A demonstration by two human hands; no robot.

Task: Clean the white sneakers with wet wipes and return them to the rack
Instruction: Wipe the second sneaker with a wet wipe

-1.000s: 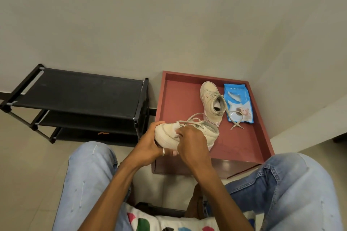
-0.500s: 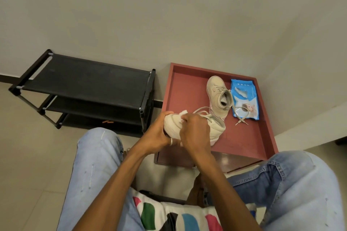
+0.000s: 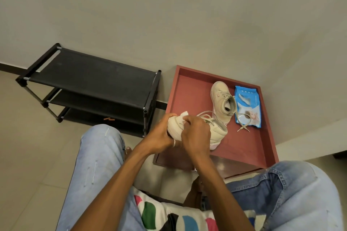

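While your left hand [image 3: 161, 135] grips one sneaker [image 3: 216, 133] by the toe above the near edge of the tray [image 3: 187, 95] | your right hand [image 3: 195, 135] pinches a wipe [image 3: 183, 117] onto it | second sneaker [image 3: 222, 97], wipe pack [image 3: 248, 106]: inside tray.

- The rack's [image 3: 93, 80] top shelf is open from above. The two lower shelves can be reached only from the front, between the posts.
- A narrow strip of floor separates the rack from the tray [image 3: 189, 95].
- The left half of the tray floor is free, bounded by a low rim.
- The right half is taken by the second sneaker [image 3: 219, 95], just beside the pack [image 3: 247, 99]. A lace [image 3: 242, 124] trails across the pack's near end.
- The left hand [image 3: 159, 135], the right hand [image 3: 195, 135] with a wipe [image 3: 185, 115], and the held sneaker [image 3: 217, 131] block the tray's near left corner.
- The knees [image 3: 101, 146] flank both hands.
- The wall [image 3: 169, 15] closes off the space behind the rack and tray.
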